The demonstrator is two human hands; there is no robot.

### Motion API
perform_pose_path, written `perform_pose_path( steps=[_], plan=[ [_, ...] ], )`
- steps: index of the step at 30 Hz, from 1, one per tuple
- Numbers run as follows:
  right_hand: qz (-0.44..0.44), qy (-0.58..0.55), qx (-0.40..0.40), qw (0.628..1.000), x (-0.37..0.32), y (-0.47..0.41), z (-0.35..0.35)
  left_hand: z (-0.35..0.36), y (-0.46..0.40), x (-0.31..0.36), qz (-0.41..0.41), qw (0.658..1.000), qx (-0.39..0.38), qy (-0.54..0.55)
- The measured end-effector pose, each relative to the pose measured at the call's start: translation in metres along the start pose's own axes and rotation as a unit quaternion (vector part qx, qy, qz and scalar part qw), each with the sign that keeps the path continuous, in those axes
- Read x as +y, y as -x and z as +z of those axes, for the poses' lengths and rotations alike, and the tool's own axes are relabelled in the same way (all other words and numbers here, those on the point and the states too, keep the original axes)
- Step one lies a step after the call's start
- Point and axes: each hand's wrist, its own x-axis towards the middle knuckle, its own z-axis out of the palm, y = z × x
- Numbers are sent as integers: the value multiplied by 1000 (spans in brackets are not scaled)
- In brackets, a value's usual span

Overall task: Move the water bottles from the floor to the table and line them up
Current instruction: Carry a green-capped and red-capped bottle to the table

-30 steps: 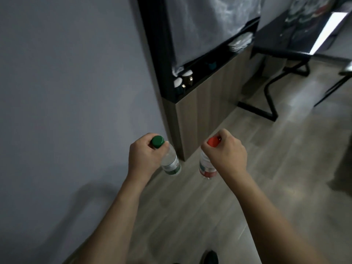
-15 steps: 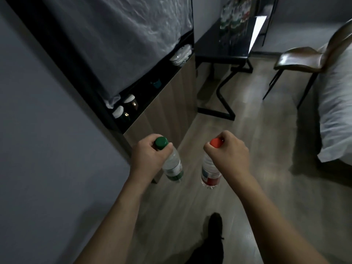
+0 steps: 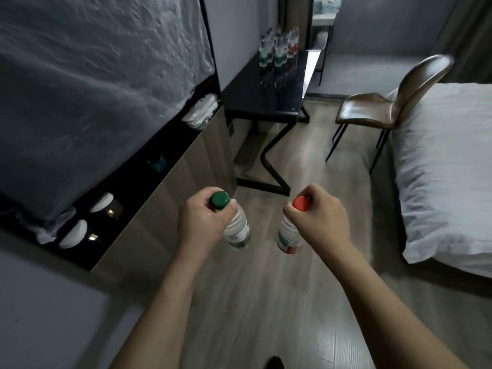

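Item 1: clear plastic water bottle with green screw cap [image 3: 235,227], hanging from the left hand [image 3: 202,225], whose fingers curl round the neck just under the cap; bottle held above the wood-plank floor [image 3: 266,302]

Item 2: clear plastic water bottle with red screw cap [image 3: 288,235], gripped the same way at the neck by the right hand [image 3: 319,222]; just beside item 1, not touching

Destination: dark glossy table on black metal legs [image 3: 266,102], well ahead beyond the hands; cluster of similar capped bottles [image 3: 278,49] already standing at its far end

Handling, by judgement: both look full, so moderately heavy; thin walls likely to dent under squeeze; smooth body possibly slippery. The stiff neck ridge below the cap is the firmest hold for carrying; shift to the labelled mid-body for setting upright in line

Also present: brown leather chair [image 3: 378,107]; white-sheeted bed [image 3: 447,166]
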Motion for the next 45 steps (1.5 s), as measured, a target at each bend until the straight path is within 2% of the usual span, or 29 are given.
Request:
perform_pose_path(
  steps=[4,9,16,24,36,45],
  plan=[
    [11,-7,28,1000,21,-54,-11,43,-43,19,7,1000,10,3],
    [28,0,10,1000,61,-131,-19,120,-94,41,-8,1000,5,6],
    [-6,-15,13,1000,102,-260,-53,214,-177,87,0,1000,27,15],
    [-3,-36,37,999,137,-379,-81,296,-255,123,4,999,29,22],
    [34,-24,41,998,207,-560,-51,437,-406,106,10,999,-25,27],
    [25,-19,49,998,211,-742,-38,528,-564,111,27,999,-32,28]
  ],
)
